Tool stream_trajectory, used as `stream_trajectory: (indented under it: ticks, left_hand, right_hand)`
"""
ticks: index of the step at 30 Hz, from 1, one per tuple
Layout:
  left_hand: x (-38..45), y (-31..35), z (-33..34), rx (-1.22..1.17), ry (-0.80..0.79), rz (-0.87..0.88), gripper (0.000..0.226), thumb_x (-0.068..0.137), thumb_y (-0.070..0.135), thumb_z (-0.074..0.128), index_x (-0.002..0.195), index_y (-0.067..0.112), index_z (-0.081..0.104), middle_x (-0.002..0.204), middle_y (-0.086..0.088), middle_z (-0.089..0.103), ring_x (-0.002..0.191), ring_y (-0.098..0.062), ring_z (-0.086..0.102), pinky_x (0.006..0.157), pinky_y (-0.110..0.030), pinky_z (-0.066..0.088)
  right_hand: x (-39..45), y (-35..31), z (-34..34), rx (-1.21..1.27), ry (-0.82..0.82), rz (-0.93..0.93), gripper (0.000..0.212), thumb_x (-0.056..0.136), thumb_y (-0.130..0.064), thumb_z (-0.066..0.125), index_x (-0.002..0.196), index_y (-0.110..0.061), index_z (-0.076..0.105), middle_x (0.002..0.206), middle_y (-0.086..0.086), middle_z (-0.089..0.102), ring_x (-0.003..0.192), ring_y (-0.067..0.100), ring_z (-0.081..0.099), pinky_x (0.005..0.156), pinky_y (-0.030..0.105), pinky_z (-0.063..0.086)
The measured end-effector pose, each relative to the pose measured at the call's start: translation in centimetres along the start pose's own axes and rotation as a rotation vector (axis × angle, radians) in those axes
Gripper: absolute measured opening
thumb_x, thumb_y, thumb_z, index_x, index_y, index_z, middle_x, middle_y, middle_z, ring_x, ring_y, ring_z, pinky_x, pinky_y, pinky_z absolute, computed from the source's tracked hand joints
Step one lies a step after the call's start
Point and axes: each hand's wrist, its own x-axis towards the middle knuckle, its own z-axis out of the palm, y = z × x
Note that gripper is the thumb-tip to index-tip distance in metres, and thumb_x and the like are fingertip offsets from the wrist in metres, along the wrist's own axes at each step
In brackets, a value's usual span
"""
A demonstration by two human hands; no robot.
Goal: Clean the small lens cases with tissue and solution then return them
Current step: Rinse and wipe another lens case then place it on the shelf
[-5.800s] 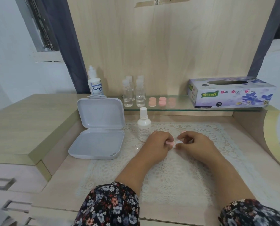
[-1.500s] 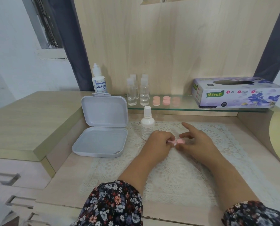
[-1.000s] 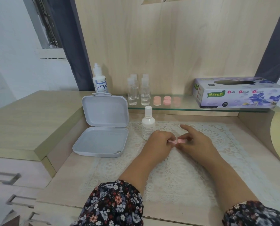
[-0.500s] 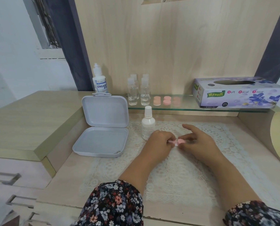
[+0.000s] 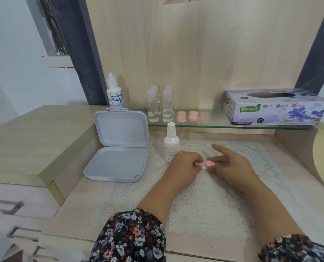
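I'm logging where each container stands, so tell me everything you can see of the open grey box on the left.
The grey box is a rounded rectangular case that looks like matte plastic, with a hinged lid. It stands open: the shallow base lies flat on the desk, just left of the lace mat, and the lid stands nearly upright behind it, a small clasp tab at its top edge. The base looks empty apart from a small dark mark near its front right corner. Neither hand touches it.
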Motion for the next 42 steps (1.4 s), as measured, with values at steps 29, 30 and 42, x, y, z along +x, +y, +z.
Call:
stream_trajectory:
  ticks: [29, 30, 42]
  left_hand:
    - [0.02, 0.13, -0.01, -0.009, -0.001, -0.015, 0.016, 0.088, 0.015, 0.064, 0.102, 0.015, 0.07, 0.097, -0.001, 0.064, 0.091, -0.011, 0.051, 0.073, -0.016, 0.035]
    - [0.04, 0.14, -0.04, -0.01, 0.001, -0.014, 0.016, 0.088, 0.015, 0.064, 0.102, 0.015, 0.07, 0.096, -0.001, 0.064, 0.09, -0.011, 0.051, 0.072, -0.015, 0.035]
    - [0.07, 0.15, -0.1, -0.007, 0.001, -0.016, 0.018, 0.088, 0.016, 0.065, 0.105, 0.015, 0.07, 0.1, -0.002, 0.064, 0.092, -0.011, 0.051, 0.076, -0.016, 0.035]
  right_hand:
    - [-0.46, -0.9, 0.5, 0.051, -0.009, 0.001, 0.066, 0.079, -0.022, 0.077, 0.138, -0.029, 0.048, 0.094, -0.018, 0.066, 0.096, 0.004, 0.054, 0.082, 0.024, 0.037]
    - [-0.37, -0.83, 0.49, 0.033, -0.013, 0.002, 0.068, 0.078, -0.026, 0.078, 0.138, -0.031, 0.047, 0.095, -0.019, 0.065, 0.096, 0.004, 0.053, 0.083, 0.026, 0.038]
    - [-0.38, -0.74, 0.09, 0.104, -0.035, 0.04, 0.069, 0.08, -0.016, 0.077, 0.141, -0.026, 0.046, 0.093, -0.018, 0.067, 0.081, -0.015, 0.056, 0.06, 0.005, 0.04]
